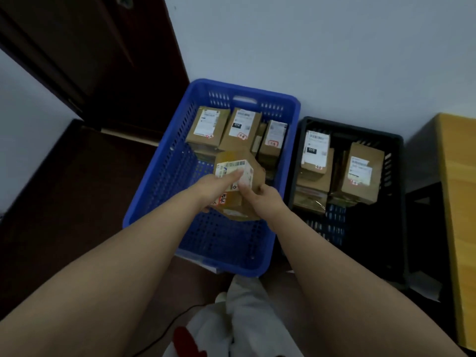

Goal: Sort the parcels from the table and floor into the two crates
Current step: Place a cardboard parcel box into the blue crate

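- One cardboard parcel (238,184) sits at the centre of the frame, held tilted above the blue crate (164,161), its white label facing up.
- The left hand (213,189) grips its left side, a finger stretched over the label; the right hand (265,199) clasps its right edge with curled fingers, the thumb on top.
- It looks like a stiff, light box: two hands hold it easily. The taped faces may be slick, so holding opposite side walls near the corners seems safest.
- Three labelled parcels (240,127) stand along the blue crate's far end, above the held one; the near floor of the crate is bare.
- Right of it, the black crate (396,176) holds more parcels (362,171).
- A yellow table (461,202) runs along the right edge; a dark door (90,47) fills the upper left.
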The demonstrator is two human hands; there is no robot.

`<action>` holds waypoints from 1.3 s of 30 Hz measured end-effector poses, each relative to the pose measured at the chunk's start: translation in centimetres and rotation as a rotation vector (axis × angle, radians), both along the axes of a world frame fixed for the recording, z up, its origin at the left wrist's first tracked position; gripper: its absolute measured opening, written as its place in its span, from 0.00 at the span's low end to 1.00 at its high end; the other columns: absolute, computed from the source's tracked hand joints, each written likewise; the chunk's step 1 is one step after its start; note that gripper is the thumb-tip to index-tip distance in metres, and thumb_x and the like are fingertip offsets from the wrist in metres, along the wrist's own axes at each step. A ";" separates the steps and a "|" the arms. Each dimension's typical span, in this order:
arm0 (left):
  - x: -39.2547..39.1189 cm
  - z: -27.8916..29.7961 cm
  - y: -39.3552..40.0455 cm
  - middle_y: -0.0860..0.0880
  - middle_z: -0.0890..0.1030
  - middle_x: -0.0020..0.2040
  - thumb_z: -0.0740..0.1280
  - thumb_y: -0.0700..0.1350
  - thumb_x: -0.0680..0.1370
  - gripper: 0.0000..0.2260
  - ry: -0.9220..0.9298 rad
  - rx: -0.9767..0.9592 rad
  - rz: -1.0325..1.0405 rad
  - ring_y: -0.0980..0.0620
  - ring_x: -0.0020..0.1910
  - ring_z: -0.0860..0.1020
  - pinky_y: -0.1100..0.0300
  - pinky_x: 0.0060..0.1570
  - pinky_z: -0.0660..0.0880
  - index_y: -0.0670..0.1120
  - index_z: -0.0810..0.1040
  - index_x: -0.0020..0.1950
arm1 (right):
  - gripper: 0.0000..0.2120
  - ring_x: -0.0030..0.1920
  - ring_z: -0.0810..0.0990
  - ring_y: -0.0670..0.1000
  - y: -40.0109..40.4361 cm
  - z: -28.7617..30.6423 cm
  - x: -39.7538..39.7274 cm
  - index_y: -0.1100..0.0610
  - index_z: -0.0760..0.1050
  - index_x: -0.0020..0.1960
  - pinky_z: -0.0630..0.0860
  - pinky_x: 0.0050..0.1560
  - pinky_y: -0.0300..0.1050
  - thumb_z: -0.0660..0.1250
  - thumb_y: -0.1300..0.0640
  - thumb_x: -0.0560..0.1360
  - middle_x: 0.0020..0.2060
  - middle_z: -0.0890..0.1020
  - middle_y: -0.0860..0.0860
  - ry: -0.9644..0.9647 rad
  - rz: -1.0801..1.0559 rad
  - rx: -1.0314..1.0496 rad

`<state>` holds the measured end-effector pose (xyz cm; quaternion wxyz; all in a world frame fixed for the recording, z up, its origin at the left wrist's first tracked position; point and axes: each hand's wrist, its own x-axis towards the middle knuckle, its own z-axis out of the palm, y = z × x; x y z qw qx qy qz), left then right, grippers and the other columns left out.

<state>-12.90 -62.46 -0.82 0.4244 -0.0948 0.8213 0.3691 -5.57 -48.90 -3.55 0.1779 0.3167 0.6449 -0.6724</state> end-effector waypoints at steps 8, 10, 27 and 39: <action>-7.1 -4.6 0.6 0.46 0.79 0.55 0.69 0.59 0.74 0.25 -0.035 -0.060 0.038 0.50 0.45 0.78 0.59 0.34 0.71 0.44 0.74 0.64 | 0.36 0.55 0.76 0.51 0.8 -4.3 -5.8 0.59 0.61 0.73 0.77 0.50 0.43 0.75 0.57 0.72 0.61 0.74 0.52 -0.099 -0.040 -0.008; -7.9 -6.3 1.2 0.45 0.80 0.57 0.69 0.56 0.75 0.24 -0.082 0.041 0.117 0.49 0.48 0.79 0.58 0.37 0.74 0.43 0.74 0.65 | 0.43 0.62 0.74 0.54 1.5 -5.9 -6.2 0.60 0.53 0.77 0.76 0.58 0.49 0.75 0.53 0.72 0.69 0.69 0.55 -0.178 -0.117 -0.006; -11.1 -21.0 3.5 0.47 0.80 0.61 0.63 0.48 0.81 0.17 -0.352 0.375 -0.172 0.52 0.56 0.79 0.60 0.56 0.76 0.47 0.72 0.70 | 0.18 0.56 0.79 0.52 -2.2 -19.5 -6.5 0.57 0.77 0.58 0.73 0.64 0.48 0.76 0.56 0.70 0.57 0.81 0.54 -0.225 -1.091 -0.462; -12.6 -26.3 5.6 0.45 0.75 0.68 0.61 0.50 0.82 0.20 -0.245 0.343 -0.346 0.49 0.64 0.74 0.54 0.66 0.70 0.45 0.68 0.73 | 0.23 0.57 0.81 0.55 -1.4 -24.3 -9.4 0.62 0.75 0.65 0.78 0.59 0.52 0.73 0.54 0.72 0.57 0.82 0.58 -0.135 -1.284 -0.469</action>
